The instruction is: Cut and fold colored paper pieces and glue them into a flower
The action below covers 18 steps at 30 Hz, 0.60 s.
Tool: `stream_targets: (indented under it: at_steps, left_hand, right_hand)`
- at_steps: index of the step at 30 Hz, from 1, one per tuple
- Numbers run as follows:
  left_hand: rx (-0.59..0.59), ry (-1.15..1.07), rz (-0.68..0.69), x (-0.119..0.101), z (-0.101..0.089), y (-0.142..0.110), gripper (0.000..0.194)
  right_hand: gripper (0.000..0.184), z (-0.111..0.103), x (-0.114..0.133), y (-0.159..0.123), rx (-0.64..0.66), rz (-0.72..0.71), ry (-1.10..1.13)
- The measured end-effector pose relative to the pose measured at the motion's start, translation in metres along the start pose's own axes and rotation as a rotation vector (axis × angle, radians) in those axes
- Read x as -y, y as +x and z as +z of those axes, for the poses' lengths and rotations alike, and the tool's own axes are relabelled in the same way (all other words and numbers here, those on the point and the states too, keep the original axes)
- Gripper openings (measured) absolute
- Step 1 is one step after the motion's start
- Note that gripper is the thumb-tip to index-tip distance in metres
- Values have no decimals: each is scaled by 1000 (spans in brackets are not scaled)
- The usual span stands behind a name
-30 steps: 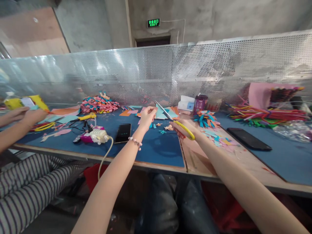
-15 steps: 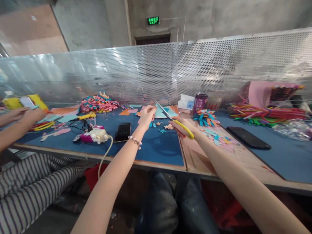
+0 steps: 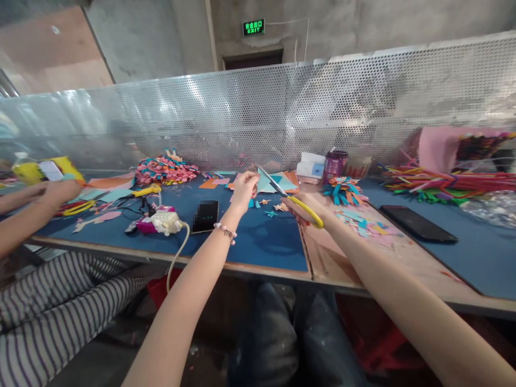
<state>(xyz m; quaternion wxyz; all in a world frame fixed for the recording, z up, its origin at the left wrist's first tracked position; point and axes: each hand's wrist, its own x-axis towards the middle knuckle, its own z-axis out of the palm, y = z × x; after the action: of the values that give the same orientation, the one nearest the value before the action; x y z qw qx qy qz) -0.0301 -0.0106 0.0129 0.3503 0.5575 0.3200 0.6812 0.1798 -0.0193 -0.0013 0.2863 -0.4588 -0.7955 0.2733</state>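
My right hand (image 3: 303,208) is closed around yellow-handled scissors (image 3: 274,184), whose metal blades point up and left toward my other hand. My left hand (image 3: 244,191), with a beaded bracelet (image 3: 226,231) on its wrist, is raised over the blue mat in a pinch. Whatever sits between those fingertips is too small to make out. Under and between the hands lie small cut paper pieces (image 3: 271,214) in blue and peach. Behind the blades is a light teal paper sheet (image 3: 264,184).
A phone (image 3: 205,216) and a power strip (image 3: 163,221) lie left of my forearm. Rightward are a paper bundle (image 3: 342,191), scraps (image 3: 373,226), a purple cup (image 3: 334,165) and a dark phone (image 3: 417,223). A co-worker's hands (image 3: 60,191) are at far left.
The view has shifted slightly, so the table things sit a little differently in the picture. Both hands keep nearly the same pose, and the scissors stay in my right hand.
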Motion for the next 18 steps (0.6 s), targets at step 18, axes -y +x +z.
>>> stream_targets:
  at_steps: [18]
  left_hand:
    - [5,17,-53,4,-2,5,12]
  right_hand:
    - [53,-2,-5,1,29,-16,31]
